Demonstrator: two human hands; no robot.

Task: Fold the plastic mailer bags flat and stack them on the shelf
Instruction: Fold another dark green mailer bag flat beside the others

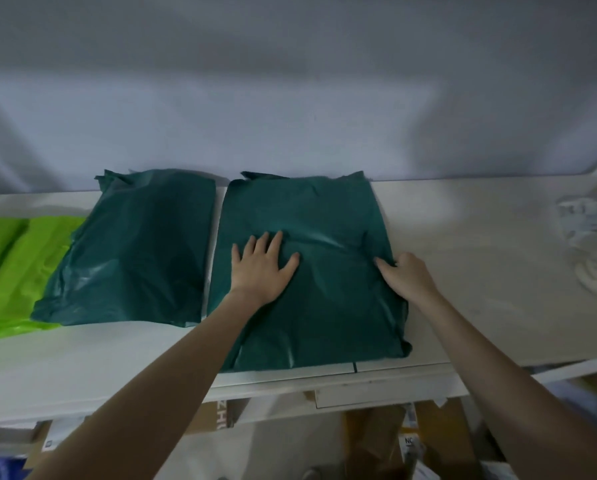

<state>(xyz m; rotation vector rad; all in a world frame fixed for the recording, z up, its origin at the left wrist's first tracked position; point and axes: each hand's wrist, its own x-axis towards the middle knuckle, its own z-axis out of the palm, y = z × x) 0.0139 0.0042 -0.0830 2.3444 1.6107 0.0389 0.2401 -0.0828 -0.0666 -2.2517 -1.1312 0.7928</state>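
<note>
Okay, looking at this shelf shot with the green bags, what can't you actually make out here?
Head view only:
- How many bags make up the right dark green stack: only the top layer shows.
- Right hand fingertips: curled over the stack's edge, hidden.
- Lime green bags: cut off by the left edge.
- White object at far right: blurred and cropped.
- Boxes below the shelf: dim, lettering partly covered.

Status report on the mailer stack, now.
Left hand flat on right dark green stack. Right hand grips its right edge. Second dark green stack and lime bags alongside. Nothing blocking.
</note>
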